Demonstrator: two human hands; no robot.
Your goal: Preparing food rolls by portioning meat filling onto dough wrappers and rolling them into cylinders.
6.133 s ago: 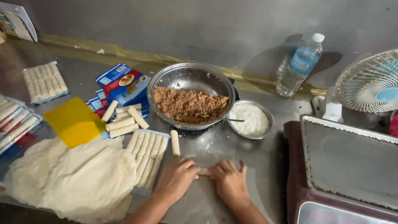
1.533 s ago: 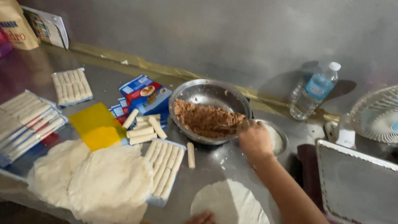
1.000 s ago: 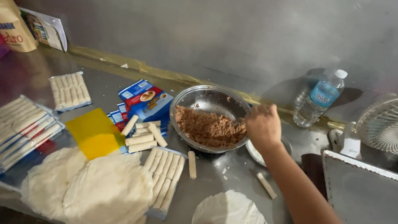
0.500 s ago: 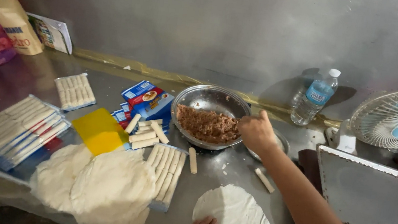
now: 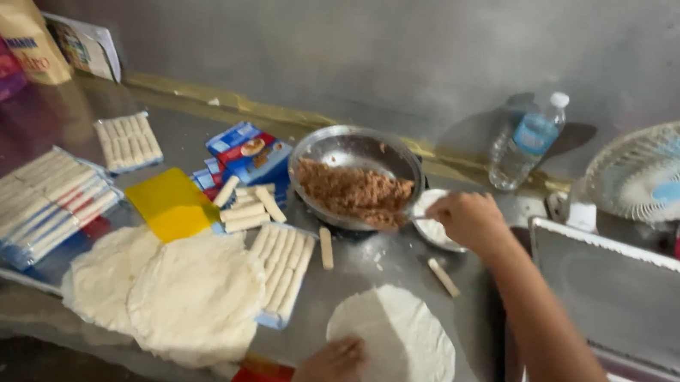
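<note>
My right hand (image 5: 468, 220) is closed on a spoon whose tip lies in the brown minced filling inside the steel bowl (image 5: 357, 154). My left hand (image 5: 323, 377) rests on the near edge of a round white wrapper (image 5: 394, 347) lying flat on the steel counter. Beside the bowl stands a small white dish (image 5: 430, 229), partly hidden by my right hand. A rolled stick (image 5: 443, 277) lies on the counter between wrapper and dish; another stick (image 5: 326, 248) lies left of it.
A stack of wrappers (image 5: 172, 294) and trays of rolled sticks (image 5: 282, 270) lie at the left, with a yellow card (image 5: 170, 203) and blue boxes (image 5: 248, 152). A metal tray (image 5: 629, 300), fan (image 5: 669, 171) and water bottle (image 5: 526, 142) stand at the right.
My right hand has drawn back from over the bowl toward its right rim, the spoon still in the filling. The left hand stays on the wrapper. The view shifted slightly.
</note>
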